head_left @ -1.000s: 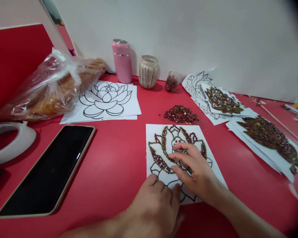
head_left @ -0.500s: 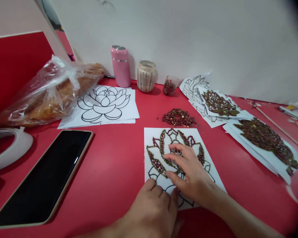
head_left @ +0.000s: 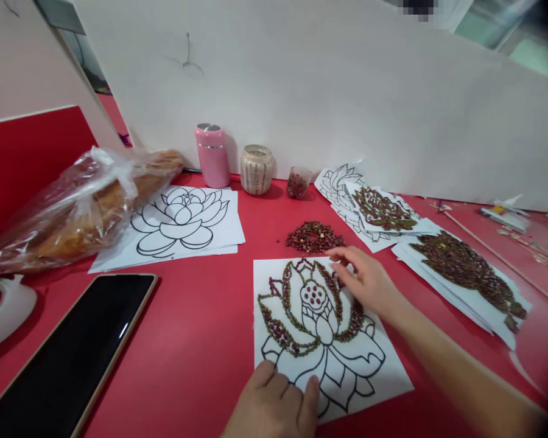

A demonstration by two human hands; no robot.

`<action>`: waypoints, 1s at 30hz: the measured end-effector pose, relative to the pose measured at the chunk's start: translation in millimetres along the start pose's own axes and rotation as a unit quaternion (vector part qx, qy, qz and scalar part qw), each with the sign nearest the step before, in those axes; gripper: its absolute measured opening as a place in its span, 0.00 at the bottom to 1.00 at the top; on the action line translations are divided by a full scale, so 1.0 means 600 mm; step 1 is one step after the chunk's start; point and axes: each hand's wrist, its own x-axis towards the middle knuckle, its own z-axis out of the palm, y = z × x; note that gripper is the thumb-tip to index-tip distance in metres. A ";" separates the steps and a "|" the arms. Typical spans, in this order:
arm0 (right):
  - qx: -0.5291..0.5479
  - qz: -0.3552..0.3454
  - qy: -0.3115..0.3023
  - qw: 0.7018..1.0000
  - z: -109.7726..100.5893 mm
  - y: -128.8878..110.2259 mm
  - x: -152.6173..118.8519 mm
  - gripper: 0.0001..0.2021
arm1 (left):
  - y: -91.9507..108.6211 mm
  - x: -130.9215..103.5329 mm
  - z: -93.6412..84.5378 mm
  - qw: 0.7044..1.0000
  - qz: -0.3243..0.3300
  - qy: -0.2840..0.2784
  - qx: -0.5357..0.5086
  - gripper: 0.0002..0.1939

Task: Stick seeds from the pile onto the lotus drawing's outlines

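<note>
A sheet of paper (head_left: 347, 371) with a lotus outline lies before me; green and dark red beans cover several petal edges, and a few red ones dot the round centre. My left hand (head_left: 274, 401) rests on its lower left edge with fingers curled; what they may hold is hidden. Over the upper right of the drawing is my right hand (head_left: 365, 280), thumb and fingers bent and apart, no bean visible between them. Its fingertips are close to the near edge of a pile of mixed beans (head_left: 314, 236) on the red table (head_left: 187, 340).
At left lie a phone (head_left: 77, 353), a tape roll (head_left: 9, 316), a plastic-wrapped bundle (head_left: 86, 213) and lotus sheets (head_left: 187, 222). A pink bottle (head_left: 213, 157), a jar (head_left: 257, 170) and a bean cup (head_left: 298, 182) stand behind. Bean-covered sheets (head_left: 470, 280) lie at right.
My right hand has lifted off the drawing's middle and moved up and right toward the bean pile, uncovering the flower centre. The left hand stays on the paper's lower edge. The view has tilted up.
</note>
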 end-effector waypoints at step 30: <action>-0.240 0.003 -0.094 0.966 0.015 0.016 0.169 0.08 | 0.010 0.011 0.012 0.989 -0.091 0.114 0.020 0.20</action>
